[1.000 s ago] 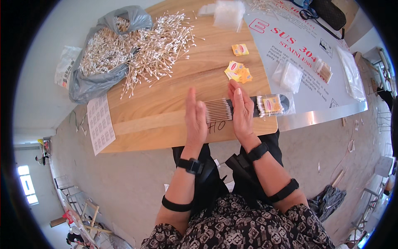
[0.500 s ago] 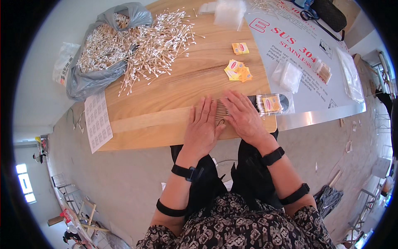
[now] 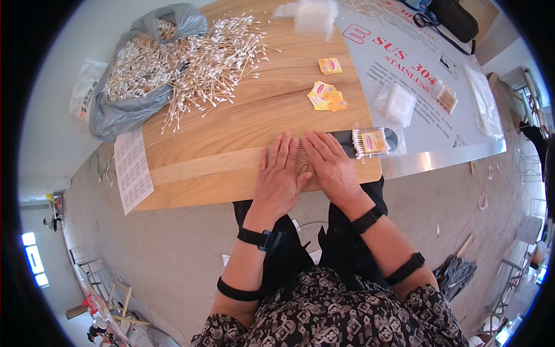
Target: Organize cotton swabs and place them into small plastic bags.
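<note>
L hand [image 3: 277, 179] & R hand [image 3: 332, 170] lie palm-down nr the near edge of the wood table [image 3: 231, 133], side by side w/ a thin gap btwn them. Both grips are flat & wide, not curled round anything; L thumb sticks out toward R hand. In the gap you can see a row of cotton swabs [image 3: 300, 151], sticks going L to R; can't tell how much is under the palms. A dark strip [image 3: 345, 140] shows just R of R hand & runs past the table's R edge. On it, at that edge, is a clear pkt of swabs [image 3: 370, 142] w/ a yellow card inside. Farther back nr the R edge: a little pile of yellow cards [image 3: 326, 97], then more yellow card [image 3: 329, 66] behind. Clear bags [image 3: 315, 17] are at the far edge. Toward the far L corner there's a big heap of loose swabs [image 3: 222, 58] & a gray bag [image 3: 124, 115] full of them. A white label sheet [image 3: 134, 170] hangs a bit over the near L corner. Past the R edge, a gray metal sheet [image 3: 457, 130] has a small swab bundle [image 3: 445, 97] & a clear pack [image 3: 399, 105] on it.
</note>
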Tool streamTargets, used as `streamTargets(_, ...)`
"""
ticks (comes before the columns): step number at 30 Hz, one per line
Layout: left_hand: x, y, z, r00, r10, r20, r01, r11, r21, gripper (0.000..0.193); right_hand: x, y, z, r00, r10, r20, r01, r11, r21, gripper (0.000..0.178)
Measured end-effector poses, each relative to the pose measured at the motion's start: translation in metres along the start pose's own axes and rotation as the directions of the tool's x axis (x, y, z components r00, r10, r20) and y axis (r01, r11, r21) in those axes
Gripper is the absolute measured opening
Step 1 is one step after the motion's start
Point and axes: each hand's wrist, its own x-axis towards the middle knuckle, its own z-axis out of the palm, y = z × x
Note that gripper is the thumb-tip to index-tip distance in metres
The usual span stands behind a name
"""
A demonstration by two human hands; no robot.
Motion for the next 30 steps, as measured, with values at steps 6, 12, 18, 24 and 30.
streamTargets(6, -0.001, -0.005, -0.001, 1.0, -0.01, 0.01, 0.01, 1.0, 0.002, 0.071, -0.003, -0.011, -0.005, 0.987, 0.032, 0.157, -0.009, 0.989, -0.145, 0.063)
streamTargets(12, -0.003, -0.007, -0.007, 0.999, 0.038, 0.02, -0.037, 0.997, -0.071, 0.073, -0.006, -0.012, -0.005, 0.982, 0.083, 0.167, -0.064, 0.991, -0.115, 0.072)
streamTargets(18, -0.003, -0.001, -0.001, 0.999, 0.042, 0.035, -0.043, 0.999, 0.029, 0.074, -0.006, 0.0, -0.016, 0.982, 0.055, 0.182, -0.044, 0.997, -0.064, 0.075)
streamTargets(24, -0.002, 0.012, 0.003, 0.998, 0.053, 0.042, -0.053, 0.999, 0.009, 0.078, -0.033, 0.039, -0.062, 0.98, 0.195, -0.045, -0.2, 0.964, -0.173, 0.076)
streamTargets(30, 0.014, 0.037, 0.013, 0.995, 0.101, 0.018, -0.1, 0.995, -0.022, 0.078, -0.054, 0.065, -0.065, 0.941, 0.327, 0.087, -0.308, 0.934, -0.179, 0.075)
